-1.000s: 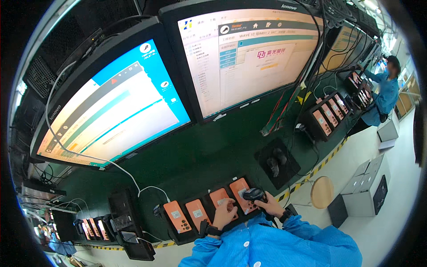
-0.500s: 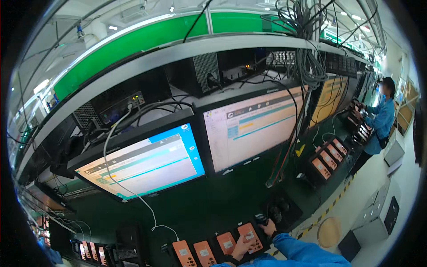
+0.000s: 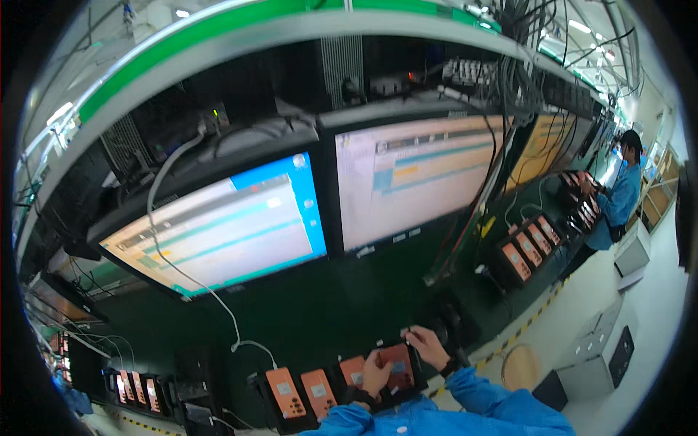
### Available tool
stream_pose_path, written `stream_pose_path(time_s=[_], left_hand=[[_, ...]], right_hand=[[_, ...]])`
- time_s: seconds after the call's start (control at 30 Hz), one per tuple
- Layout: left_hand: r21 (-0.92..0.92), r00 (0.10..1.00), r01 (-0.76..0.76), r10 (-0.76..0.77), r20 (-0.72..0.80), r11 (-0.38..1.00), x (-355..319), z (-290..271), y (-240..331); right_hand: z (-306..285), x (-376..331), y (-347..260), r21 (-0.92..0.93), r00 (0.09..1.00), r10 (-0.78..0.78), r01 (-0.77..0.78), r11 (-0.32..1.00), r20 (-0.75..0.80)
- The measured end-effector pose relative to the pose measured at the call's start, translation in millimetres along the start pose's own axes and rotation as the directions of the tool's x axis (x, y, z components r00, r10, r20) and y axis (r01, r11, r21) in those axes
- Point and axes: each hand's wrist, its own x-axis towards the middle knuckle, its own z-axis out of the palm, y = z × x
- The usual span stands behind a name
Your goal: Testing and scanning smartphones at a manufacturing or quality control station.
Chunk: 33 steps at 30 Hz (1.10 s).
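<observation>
Orange smartphones with white labels lie in a row in a black tray (image 3: 280, 416) at the front: an end phone (image 3: 285, 393), a second phone (image 3: 318, 393) and a third phone (image 3: 352, 370), partly covered by my left hand. At the row's right end is a phone (image 3: 399, 368) that looks darker and reddish-brown. My left hand (image 3: 375, 376) is closed at the left edge of that phone. My right hand (image 3: 429, 346) is at its upper right corner, fingertips pinched together; anything between them is too small to make out.
Behind the tray stand a left monitor (image 3: 225, 232) and a middle monitor (image 3: 414, 182), both lit. A white cable (image 3: 227, 312) hangs down to the end phone. At right, another tray (image 3: 502, 265) holds several phones, and a co-worker (image 3: 622, 192) in blue stands beyond.
My right hand has left the dark object at the tray's right side and come up to the phone's corner. My left hand has shifted to its left edge, and the phone looks darker. The view tilted down.
</observation>
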Motion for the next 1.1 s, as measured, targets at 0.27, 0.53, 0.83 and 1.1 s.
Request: stream_pose_path(time_s=[0.27,0.53,0.83,1.1], left_hand=[[0.183,0.997,-0.069,0.063,0.037,0.981,-29,3,70],[0.141,0.997,-0.069,0.062,0.053,0.988,-38,2,77],[0.101,0.984,-0.156,0.145,0.106,0.983,-33,4,54],[0.383,0.983,-0.144,0.090,0.157,0.912,-48,-12,66]], right_hand=[[5,-13,-27,-0.061,0.998,0.033,-0.029,0.998,0.058],[1,-22,-28,-0.067,0.985,0.056,-0.045,0.997,0.165],[-7,-19,-52,-0.270,0.924,-0.081,0.192,0.943,0.374],[4,-40,-35,-0.264,0.968,-0.068,0.133,0.955,0.243]])
